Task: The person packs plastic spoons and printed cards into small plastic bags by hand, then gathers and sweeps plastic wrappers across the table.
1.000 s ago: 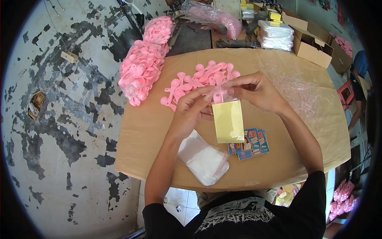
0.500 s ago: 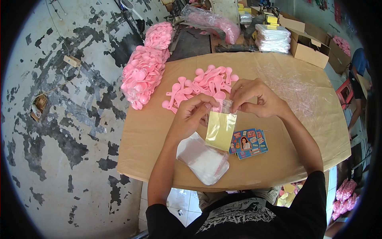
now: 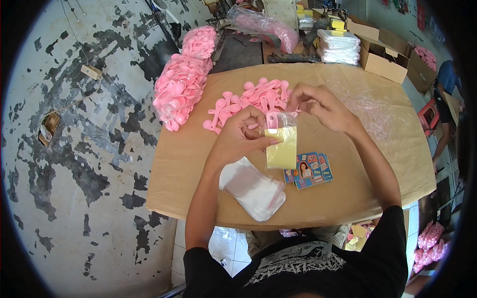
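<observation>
Though small, lettered cards near bag

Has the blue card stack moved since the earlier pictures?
No. The blue card stack keeps its place on the brown tabletop, just right of the clear bags; the whole view only shifts slightly.

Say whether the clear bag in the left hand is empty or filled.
Filled: the left hand holds the clear bag with a yellow card showing through it; the bag extends above the card.
</observation>
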A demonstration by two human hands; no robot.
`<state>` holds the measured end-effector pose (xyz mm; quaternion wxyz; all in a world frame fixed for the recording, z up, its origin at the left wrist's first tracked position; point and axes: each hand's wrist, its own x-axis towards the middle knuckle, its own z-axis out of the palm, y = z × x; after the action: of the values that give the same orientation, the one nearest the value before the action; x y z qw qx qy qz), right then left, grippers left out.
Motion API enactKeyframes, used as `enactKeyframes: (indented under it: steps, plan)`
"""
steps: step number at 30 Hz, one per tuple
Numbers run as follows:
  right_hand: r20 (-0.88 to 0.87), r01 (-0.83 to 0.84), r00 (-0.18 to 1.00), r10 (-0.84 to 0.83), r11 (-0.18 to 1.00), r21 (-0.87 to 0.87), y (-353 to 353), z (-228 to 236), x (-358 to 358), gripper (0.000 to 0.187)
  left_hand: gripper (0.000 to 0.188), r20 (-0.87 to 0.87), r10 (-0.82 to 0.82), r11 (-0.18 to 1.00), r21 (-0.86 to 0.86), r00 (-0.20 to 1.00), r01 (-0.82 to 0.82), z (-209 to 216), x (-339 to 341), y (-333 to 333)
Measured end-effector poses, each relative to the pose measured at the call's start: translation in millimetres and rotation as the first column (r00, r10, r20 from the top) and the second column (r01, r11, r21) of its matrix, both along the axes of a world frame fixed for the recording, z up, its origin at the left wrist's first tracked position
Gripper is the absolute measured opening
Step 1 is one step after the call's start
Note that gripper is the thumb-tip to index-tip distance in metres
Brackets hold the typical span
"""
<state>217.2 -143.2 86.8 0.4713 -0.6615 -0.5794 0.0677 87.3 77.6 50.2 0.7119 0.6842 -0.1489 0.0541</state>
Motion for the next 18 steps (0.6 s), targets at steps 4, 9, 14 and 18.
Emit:
enactKeyframes:
  steps: [4,9,14,18]
  plan:
    - [0.077,0.071,0.996,-0.053,0.966,-0.25,8,12,-31,0.038,0.035,0.078,0.072,0.992,0.094,0.994,-0.079,1,-15,-7]
    - [-0.104,0.011,0.993,-0.052,0.933,-0.361,-28,36,-53,0.044,0.037,0.033,0.248,0.969,-0.01,0.968,-0.248,-4,-81,-3]
    - [-0.097,-0.255,0.946,0.308,0.527,-0.811,-63,41,-40,0.032,0.035,0.188,0.468,0.696,0.523,0.864,-0.491,-56,-158,18]
    - [0.355,0.069,0.926,0.131,0.864,-0.499,-5,-8,-69,0.035,0.043,0.318,0.354,0.541,0.698,0.879,-0.47,-75,-160,-10]
